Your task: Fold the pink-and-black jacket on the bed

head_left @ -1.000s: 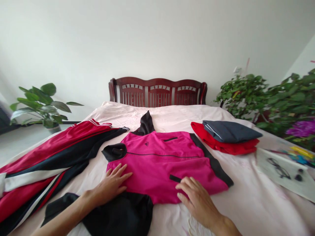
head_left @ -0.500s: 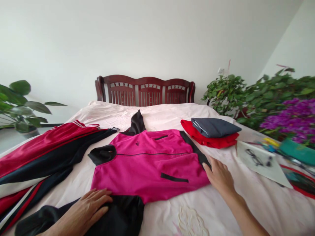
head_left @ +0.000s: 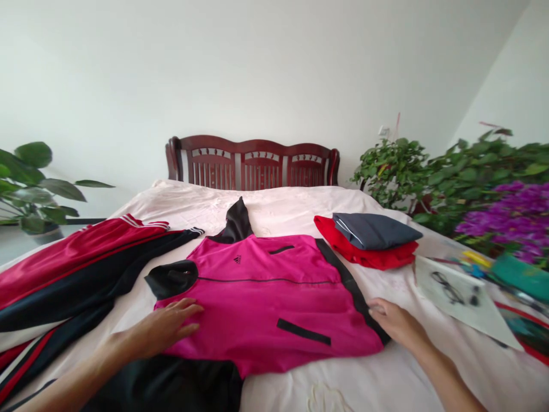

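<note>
A pink jacket with black collar, sleeves and hem lies spread flat on the bed. My left hand rests flat, fingers apart, on its left shoulder area just below the black collar. My right hand touches the black hem band at the jacket's right edge, fingers on the cloth. One black sleeve lies in front of me, near the bottom edge of the view.
A red, black and white track jacket lies spread at the left. Folded red and dark grey clothes are stacked at the right. Beside them lies a paper with glasses. Potted plants stand on both sides; a wooden headboard stands behind.
My left hand moved up from the black sleeve onto the pink shoulder. My right hand went from the pocket out to the jacket's right hem, and the view turned right.
</note>
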Motion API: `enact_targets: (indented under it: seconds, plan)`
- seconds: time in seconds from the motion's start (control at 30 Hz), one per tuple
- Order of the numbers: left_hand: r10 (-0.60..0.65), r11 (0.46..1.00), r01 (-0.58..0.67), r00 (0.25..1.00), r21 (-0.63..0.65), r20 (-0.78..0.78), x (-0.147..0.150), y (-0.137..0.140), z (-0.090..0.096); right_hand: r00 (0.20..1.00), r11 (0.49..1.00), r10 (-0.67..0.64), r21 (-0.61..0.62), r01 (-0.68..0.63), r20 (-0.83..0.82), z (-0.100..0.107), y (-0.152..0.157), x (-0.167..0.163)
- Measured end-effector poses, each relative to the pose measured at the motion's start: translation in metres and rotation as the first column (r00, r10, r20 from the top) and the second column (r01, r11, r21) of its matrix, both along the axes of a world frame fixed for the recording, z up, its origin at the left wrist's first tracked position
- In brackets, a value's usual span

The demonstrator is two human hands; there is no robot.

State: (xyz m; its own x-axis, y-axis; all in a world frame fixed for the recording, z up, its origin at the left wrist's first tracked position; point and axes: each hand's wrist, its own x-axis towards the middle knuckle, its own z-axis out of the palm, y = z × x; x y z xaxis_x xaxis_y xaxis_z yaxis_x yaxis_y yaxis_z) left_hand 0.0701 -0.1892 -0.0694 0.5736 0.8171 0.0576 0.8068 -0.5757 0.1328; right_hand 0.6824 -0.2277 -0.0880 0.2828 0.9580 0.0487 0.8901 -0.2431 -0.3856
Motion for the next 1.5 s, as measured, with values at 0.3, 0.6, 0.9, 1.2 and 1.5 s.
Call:
enact_targets:
  seconds: [0.3,0.6,0.9,1.2,1.5]
  plan:
    - [0.504,0.863,-0.504,0.864,-0.020,-0.007,0.018,0.112,0.048,0.961,0.980,0.182,0.037,-0.193,0.208,0.052,0.143,-0.075]
    - [0.792,0.610,-0.792,0.609,0.019,-0.022,0.007,0.187,-0.008,0.952,0.996,0.089,-0.047,-0.079,0.292,0.040,0.266,-0.106]
    - [0.727,0.680,-0.725,0.686,0.111,0.025,-0.020,0.196,-0.007,0.942,0.999,0.015,0.021,-0.024,0.336,0.025,0.307,-0.122]
    - [0.565,0.772,-0.548,0.824,0.320,0.048,0.011,0.177,0.003,0.939,0.967,0.186,0.117,-0.227,0.288,0.015,0.274,-0.217]
    - [0.226,0.958,-0.210,0.972,0.197,-0.064,-0.028,0.071,-0.061,0.824,0.889,0.395,0.056,-0.454,0.406,-0.020,0.154,-0.125]
